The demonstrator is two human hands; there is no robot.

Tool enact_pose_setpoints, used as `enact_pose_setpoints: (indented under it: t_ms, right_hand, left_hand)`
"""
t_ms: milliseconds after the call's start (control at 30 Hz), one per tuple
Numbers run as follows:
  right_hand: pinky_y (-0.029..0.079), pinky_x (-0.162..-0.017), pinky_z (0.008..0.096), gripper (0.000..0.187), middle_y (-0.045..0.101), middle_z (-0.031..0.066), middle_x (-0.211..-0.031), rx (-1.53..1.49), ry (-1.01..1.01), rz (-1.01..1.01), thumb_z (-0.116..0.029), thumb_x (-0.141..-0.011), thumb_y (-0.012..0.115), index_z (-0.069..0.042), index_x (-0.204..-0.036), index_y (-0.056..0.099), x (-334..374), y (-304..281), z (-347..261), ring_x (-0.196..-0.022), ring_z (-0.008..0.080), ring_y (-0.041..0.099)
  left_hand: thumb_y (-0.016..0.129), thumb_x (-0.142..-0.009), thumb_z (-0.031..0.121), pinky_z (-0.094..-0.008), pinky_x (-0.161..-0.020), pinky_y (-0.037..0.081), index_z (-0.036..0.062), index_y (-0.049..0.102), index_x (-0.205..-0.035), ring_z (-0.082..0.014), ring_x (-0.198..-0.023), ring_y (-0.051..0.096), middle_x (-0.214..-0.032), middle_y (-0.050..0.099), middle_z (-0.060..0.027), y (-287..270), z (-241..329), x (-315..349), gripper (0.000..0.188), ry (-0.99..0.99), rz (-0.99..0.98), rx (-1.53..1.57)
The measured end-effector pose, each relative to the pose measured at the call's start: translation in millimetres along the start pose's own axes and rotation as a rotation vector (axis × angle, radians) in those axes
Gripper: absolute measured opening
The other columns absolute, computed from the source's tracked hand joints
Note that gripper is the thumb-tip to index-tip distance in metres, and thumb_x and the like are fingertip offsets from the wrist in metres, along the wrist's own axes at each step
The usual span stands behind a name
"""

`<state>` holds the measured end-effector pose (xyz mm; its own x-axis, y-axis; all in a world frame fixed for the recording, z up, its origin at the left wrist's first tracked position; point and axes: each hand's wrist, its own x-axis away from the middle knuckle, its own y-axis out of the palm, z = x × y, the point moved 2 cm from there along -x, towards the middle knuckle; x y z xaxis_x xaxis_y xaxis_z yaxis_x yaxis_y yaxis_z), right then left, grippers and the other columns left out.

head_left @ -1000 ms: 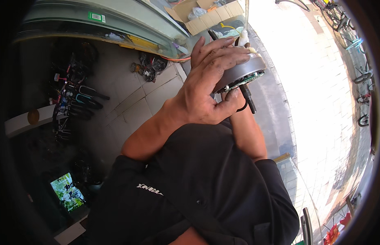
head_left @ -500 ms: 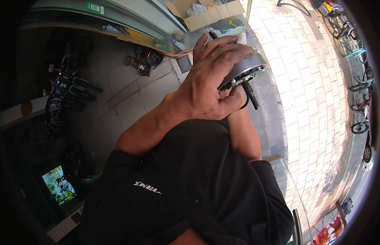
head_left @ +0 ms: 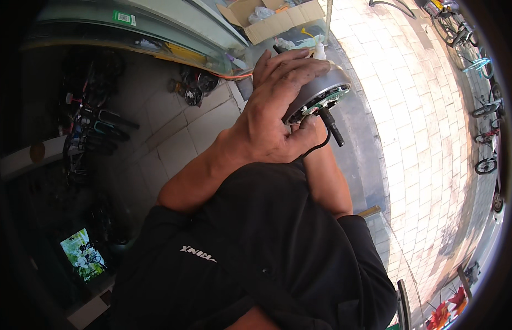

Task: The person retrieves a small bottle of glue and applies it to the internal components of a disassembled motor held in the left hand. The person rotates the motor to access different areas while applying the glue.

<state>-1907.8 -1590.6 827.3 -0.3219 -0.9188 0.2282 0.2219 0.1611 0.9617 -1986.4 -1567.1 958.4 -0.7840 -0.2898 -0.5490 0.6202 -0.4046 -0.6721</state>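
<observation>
Here, two hands hold a round grey motor hub up near the chest.

The left hand [head_left: 272, 118] is wrapped over the motor hub [head_left: 319, 93], fingers closed across its top; the right hand [head_left: 312, 127] sits underneath, mostly hidden, so its hold cannot be told. A black cable [head_left: 330, 125] sticks out from the hub's open face. An open cardboard box [head_left: 278, 19] lies just beyond, at the edge of the sunlit paved walkway [head_left: 421, 110]. A small green label [head_left: 122, 17] sits on the glass counter [head_left: 157, 38]. Open room lies to the right over the paving; parked bicycles [head_left: 487, 104] line its far rim.
</observation>
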Motion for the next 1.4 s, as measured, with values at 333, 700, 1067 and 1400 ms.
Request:
enact_pose_setpoints:
  t_ms: [333, 700, 1067, 1400]
  right_hand:
    - [0.061, -0.088, 0.0390, 0.041, 0.074, 0.0121, -0.104, 0.126, -0.135, -0.046, -0.040, -0.106, 0.051, -0.003, -0.116, 0.067, 8, 20, -6, -0.096, 0.0257, 0.073]
    - [0.060, -0.091, 0.0434, 0.044, 0.075, 0.0146, -0.107, 0.077, -0.059, 0.020, -0.042, -0.103, 0.057, -0.003, -0.122, 0.066, 2, 21, -4, -0.099, 0.0280, 0.074]
    - [0.062, -0.084, 0.0440, 0.042, 0.074, 0.0178, -0.102, 0.034, -0.062, 0.017, -0.038, -0.100, 0.062, 0.000, -0.118, 0.064, 18, 49, 0, -0.090, 0.0298, 0.074]
    - [0.062, -0.083, 0.0444, 0.040, 0.074, 0.0177, -0.103, 0.069, -0.110, 0.097, -0.036, -0.099, 0.064, -0.002, -0.120, 0.064, 16, 49, 3, -0.091, 0.0295, 0.074]
  left_hand:
    - [0.064, -0.076, -0.004, -0.0435, -0.118, 0.038, -0.0109, 0.043, -0.145, -0.0343, -0.140, 0.048, -0.146, 0.048, -0.0277, -10, 0, 11, 0.072, -0.196, 0.037, 0.247]
    - [0.067, -0.082, 0.000, -0.0428, -0.118, 0.040, -0.0102, 0.026, -0.154, -0.0328, -0.139, 0.049, -0.148, 0.048, -0.0294, -17, -8, 19, 0.083, -0.263, 0.112, 0.328]
    - [0.068, -0.083, 0.002, -0.0390, -0.116, 0.042, -0.0101, 0.034, -0.150, -0.0265, -0.135, 0.052, -0.142, 0.052, -0.0219, -12, -5, 22, 0.076, -0.453, 0.308, 0.623]
    - [0.067, -0.082, 0.000, -0.0372, -0.114, 0.043, -0.0120, 0.034, -0.150, -0.0257, -0.132, 0.054, -0.139, 0.054, -0.0211, -11, -8, 21, 0.077, -0.514, 0.335, 0.657]
